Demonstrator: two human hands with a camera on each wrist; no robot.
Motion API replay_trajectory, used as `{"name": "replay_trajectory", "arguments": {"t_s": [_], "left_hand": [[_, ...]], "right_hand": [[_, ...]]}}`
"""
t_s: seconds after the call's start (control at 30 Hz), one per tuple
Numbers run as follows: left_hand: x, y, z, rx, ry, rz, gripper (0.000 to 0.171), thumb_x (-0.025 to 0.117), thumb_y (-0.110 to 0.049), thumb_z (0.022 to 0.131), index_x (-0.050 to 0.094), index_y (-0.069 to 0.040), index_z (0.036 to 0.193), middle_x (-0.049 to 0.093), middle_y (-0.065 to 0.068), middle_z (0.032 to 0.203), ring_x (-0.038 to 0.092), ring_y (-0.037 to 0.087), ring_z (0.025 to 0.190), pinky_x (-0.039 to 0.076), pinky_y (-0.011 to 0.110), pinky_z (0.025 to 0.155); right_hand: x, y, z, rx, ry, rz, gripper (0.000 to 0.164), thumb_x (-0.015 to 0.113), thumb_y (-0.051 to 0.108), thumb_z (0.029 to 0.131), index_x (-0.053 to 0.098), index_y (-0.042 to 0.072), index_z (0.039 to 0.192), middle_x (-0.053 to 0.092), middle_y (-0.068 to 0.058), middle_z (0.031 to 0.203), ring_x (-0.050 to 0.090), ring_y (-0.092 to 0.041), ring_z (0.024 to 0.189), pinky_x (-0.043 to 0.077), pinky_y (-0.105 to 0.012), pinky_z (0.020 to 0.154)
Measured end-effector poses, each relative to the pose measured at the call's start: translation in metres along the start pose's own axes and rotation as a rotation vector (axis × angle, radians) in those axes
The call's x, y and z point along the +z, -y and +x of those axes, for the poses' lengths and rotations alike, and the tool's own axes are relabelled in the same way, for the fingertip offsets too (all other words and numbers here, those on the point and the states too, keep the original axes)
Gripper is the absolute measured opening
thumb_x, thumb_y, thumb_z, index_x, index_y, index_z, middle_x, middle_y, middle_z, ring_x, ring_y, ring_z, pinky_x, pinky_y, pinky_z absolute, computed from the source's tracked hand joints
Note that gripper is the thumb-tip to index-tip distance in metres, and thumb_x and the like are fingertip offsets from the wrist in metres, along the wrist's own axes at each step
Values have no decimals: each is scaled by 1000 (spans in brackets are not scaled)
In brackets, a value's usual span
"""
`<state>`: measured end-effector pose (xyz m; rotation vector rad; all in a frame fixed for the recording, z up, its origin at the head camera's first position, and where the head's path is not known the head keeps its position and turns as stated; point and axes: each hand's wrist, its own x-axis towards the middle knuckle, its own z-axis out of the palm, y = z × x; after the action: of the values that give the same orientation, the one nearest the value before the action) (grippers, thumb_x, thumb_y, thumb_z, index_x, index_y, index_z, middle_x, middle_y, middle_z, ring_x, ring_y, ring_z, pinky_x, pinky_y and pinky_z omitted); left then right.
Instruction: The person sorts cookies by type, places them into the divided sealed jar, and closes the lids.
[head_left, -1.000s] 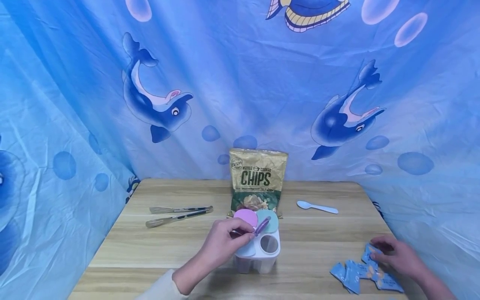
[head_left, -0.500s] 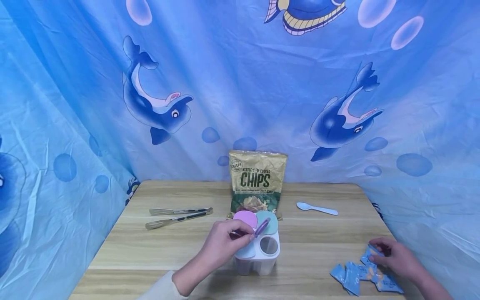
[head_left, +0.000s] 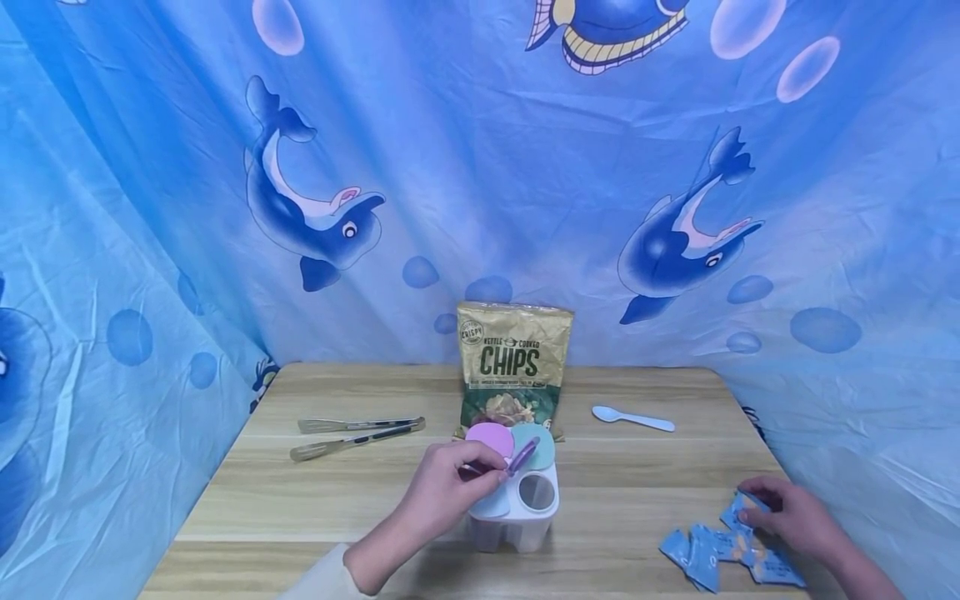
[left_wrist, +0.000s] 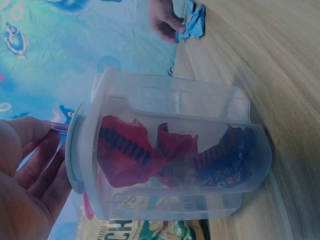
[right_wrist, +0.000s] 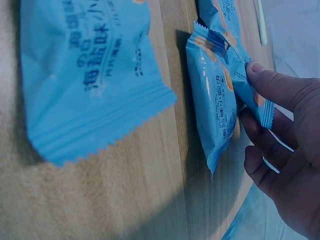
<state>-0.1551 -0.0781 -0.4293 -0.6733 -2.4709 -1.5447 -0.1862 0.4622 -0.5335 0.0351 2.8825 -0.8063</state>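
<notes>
In the head view my left hand (head_left: 450, 479) pinches a round purple lid (head_left: 527, 452) edge-up above a clear plastic container (head_left: 517, 533). Pink (head_left: 489, 439), green (head_left: 538, 454) and pale blue (head_left: 492, 504) lids cover its other compartments; the front right opening (head_left: 537, 492) is uncovered. Through the wall, the left wrist view shows red packets (left_wrist: 130, 160) and a dark blue packet (left_wrist: 230, 160) inside. At the table's right, my right hand (head_left: 798, 517) pinches a light blue snack packet (right_wrist: 245, 82) between thumb and fingers. Several similar packets (head_left: 703, 557) lie beside it.
Behind the container stands a bag of chips (head_left: 517, 358). Metal tongs (head_left: 360, 436) lie on the left of the wooden table (head_left: 300, 500), and a pale blue spoon (head_left: 633, 418) lies on the right. A blue sea-themed curtain (head_left: 480, 167) hangs around the table.
The head view has shifted slightly, so the scene sits a little lower. Both hands keep their places and their holds on the purple lid and the snack packet.
</notes>
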Motion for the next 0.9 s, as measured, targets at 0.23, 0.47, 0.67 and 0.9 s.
{"name": "replay_trajectory", "arguments": {"t_s": [0.23, 0.47, 0.67, 0.9], "left_hand": [[0, 1, 1, 19, 1, -5, 11, 82, -8, 85, 79, -17, 91, 77, -9, 87, 67, 4, 77, 59, 23, 70], [-1, 0, 1, 20, 2, -14, 10, 82, -9, 85, 79, -17, 90, 77, -8, 86, 68, 4, 77, 59, 23, 70], [-2, 0, 1, 11, 5, -15, 10, 82, -9, 85, 79, -18, 90, 77, -8, 86, 68, 5, 77, 59, 23, 70], [-3, -2, 1, 0, 9, -2, 10, 81, -9, 86, 79, -17, 90, 77, -9, 86, 67, 4, 77, 59, 23, 70]], "right_hand": [[-6, 6, 1, 15, -9, 9, 59, 86, 36, 82, 68, -3, 122, 71, -21, 117, 66, -42, 109, 57, -54, 86], [-16, 24, -1, -132, -118, -34, 46, 84, 34, 85, 73, 3, 117, 75, -13, 109, 70, -18, 93, 58, -30, 74], [-23, 58, -1, -235, -184, -19, 40, 81, 35, 88, 74, 7, 116, 77, -2, 101, 64, 4, 85, 54, -22, 68], [-26, 110, 3, -314, -214, 37, 29, 79, 34, 91, 74, 14, 111, 75, 8, 92, 67, 0, 79, 56, -24, 65]]}}
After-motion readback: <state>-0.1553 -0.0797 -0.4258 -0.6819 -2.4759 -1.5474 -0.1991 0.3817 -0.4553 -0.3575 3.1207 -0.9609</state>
